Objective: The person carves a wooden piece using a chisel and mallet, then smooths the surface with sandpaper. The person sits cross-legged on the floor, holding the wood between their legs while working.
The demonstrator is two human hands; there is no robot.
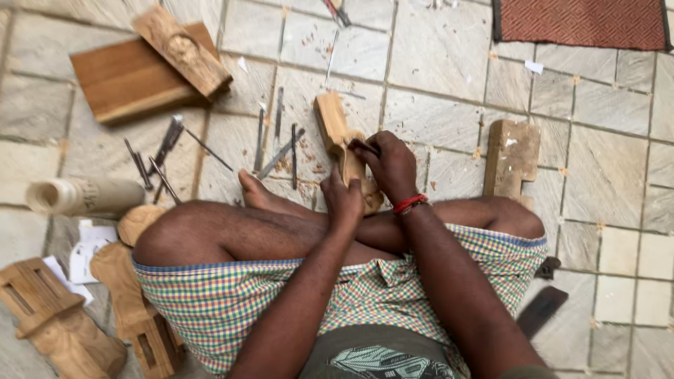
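Note:
I sit cross-legged on a stone tile floor. A pale wooden carving [335, 128] lies in front of my feet, its near end under my hands. My left hand [342, 200] grips the near end of the carving. My right hand [388, 163], with a red thread at the wrist, holds a thin dark chisel [364, 146] against the wood. Wood chips lie around the piece.
Several metal chisels [279, 144] lie spread on the floor to the left. A wooden board with a carved block [184, 50] sits at upper left. A paper roll [81, 196] and carved wooden pieces [60, 326] are at left. A wooden block [511, 156] lies right; a red mat [583, 21] is at the top right.

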